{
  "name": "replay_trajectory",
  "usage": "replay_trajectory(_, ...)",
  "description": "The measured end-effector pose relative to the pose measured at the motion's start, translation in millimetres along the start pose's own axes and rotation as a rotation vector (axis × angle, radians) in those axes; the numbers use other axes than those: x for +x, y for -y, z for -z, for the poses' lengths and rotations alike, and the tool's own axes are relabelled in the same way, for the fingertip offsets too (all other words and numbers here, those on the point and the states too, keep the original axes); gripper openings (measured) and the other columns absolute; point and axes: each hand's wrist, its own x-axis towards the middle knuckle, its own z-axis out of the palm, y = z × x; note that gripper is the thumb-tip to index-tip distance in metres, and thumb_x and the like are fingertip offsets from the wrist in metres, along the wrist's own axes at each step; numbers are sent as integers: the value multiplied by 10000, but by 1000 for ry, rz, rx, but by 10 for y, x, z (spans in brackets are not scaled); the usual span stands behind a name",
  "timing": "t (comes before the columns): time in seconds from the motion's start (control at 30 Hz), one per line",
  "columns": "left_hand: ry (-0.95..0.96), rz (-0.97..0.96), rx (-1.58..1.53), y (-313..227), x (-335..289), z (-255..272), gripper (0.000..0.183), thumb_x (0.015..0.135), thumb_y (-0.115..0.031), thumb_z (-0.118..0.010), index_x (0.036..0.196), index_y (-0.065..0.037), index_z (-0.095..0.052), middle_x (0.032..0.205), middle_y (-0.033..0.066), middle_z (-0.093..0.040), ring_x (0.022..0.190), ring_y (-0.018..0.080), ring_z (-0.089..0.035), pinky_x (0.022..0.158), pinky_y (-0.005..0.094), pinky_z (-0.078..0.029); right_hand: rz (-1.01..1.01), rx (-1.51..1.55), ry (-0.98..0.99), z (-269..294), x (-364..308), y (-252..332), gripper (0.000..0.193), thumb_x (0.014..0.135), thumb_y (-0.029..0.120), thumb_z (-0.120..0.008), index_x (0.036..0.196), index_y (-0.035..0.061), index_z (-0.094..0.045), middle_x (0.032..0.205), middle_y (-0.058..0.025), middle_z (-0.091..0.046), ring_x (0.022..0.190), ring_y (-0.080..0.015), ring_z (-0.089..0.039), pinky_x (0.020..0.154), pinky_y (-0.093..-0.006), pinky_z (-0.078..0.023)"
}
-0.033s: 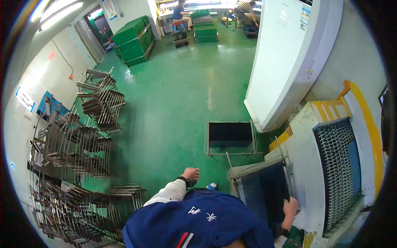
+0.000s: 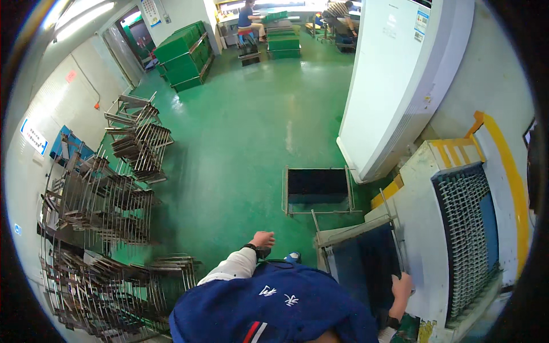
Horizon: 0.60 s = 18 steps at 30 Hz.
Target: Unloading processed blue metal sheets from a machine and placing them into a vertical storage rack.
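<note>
My left hand hangs in front of my body above the green floor, wearing a dark wrist band. Its fingers are loosely bent, and nothing shows in them. To my right, my right hand is at the side edge of a metal rack that holds dark, flat panels. Its fingers curl at the panels' edge; what they grip, if anything, is too small to make out. A second metal rack with dark panels stands on the floor just ahead.
Several metal racks crowd the left wall. On the right are a tall white cabinet and a machine with a roller-like conveyor. Green bins stand farther off. Two people work at the far bench. Green floor lies between.
</note>
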Motion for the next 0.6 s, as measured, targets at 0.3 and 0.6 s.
replay_trajectory(0.3, 100, -25, 40, -180, -228, -173, 220, 864, -253, -486, 939, -47, -468, 929, 130, -550, 741, 259, -567, 561, 336, -459, -2, 144, 3, 1014, -72, 82, 243, 711, 256, -606, 673, 18, -579, 665, -201, -527, 623, -359, -518, 551, -402, -384)
replay_trajectory(0.6, -3, -46, 147, -272, -94, -270, 357, 844, -274, -535, 1026, 25, -467, 962, 155, -554, 756, 280, -581, 582, 366, -494, -34, 52, -315, 1539, -204, 98, 240, 714, 240, -620, 667, 21, -535, 636, -188, -502, 628, -375, -502, 534, -433, -362)
